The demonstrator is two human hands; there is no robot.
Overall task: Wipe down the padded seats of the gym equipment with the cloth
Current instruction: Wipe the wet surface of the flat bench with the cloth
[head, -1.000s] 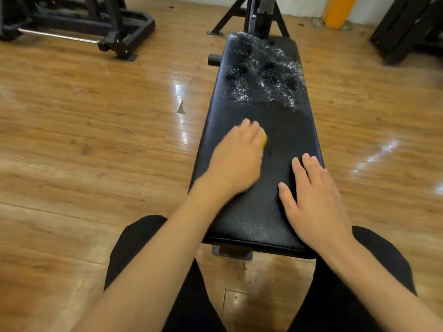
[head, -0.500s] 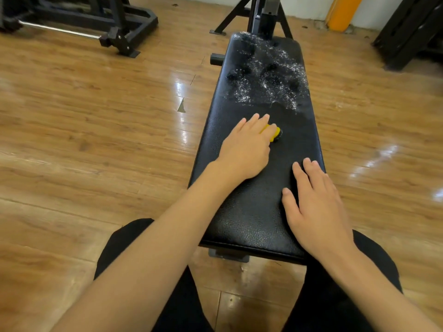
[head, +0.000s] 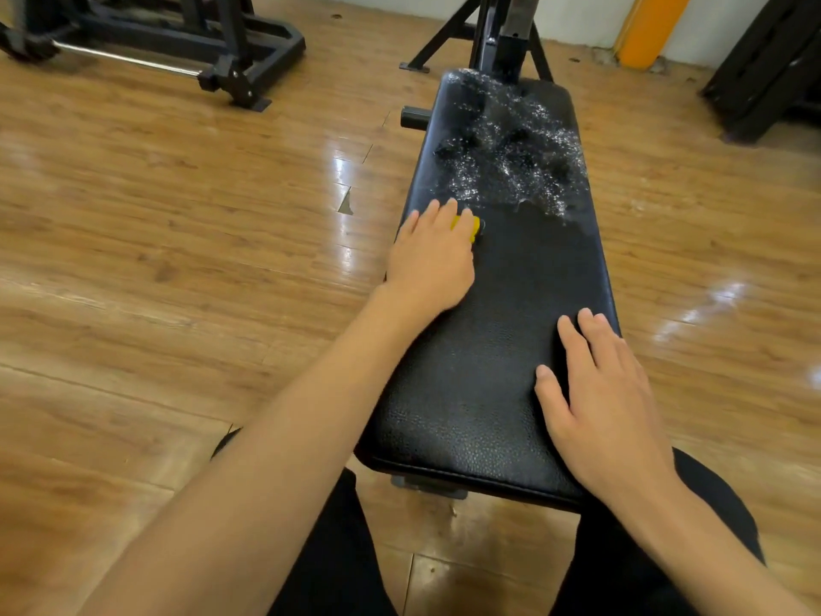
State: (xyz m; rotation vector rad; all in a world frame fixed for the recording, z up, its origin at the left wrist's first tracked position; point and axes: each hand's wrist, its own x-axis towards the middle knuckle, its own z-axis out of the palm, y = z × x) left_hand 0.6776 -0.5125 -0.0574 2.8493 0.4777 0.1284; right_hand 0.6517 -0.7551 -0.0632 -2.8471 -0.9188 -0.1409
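Note:
A black padded bench seat (head: 524, 304) runs away from me down the middle of the head view. White foam (head: 511, 144) covers its far third; the near part is dark and smooth. My left hand (head: 428, 260) presses a yellow cloth (head: 473, 226) flat on the pad at its left edge, just below the foam; only a corner of the cloth shows past my fingers. My right hand (head: 604, 402) lies flat, fingers together, on the near right part of the seat and holds nothing.
The bench's black upright frame (head: 502, 33) stands at the far end. Another black machine base with a steel bar (head: 186, 51) sits far left, dark equipment (head: 768, 68) far right, an orange post (head: 648, 28) by the wall. Wooden floor surrounds the bench; my knees flank its near end.
My left hand has slid the cloth forward along the pad, then left toward its edge below the foam. My right hand has stayed flat in place.

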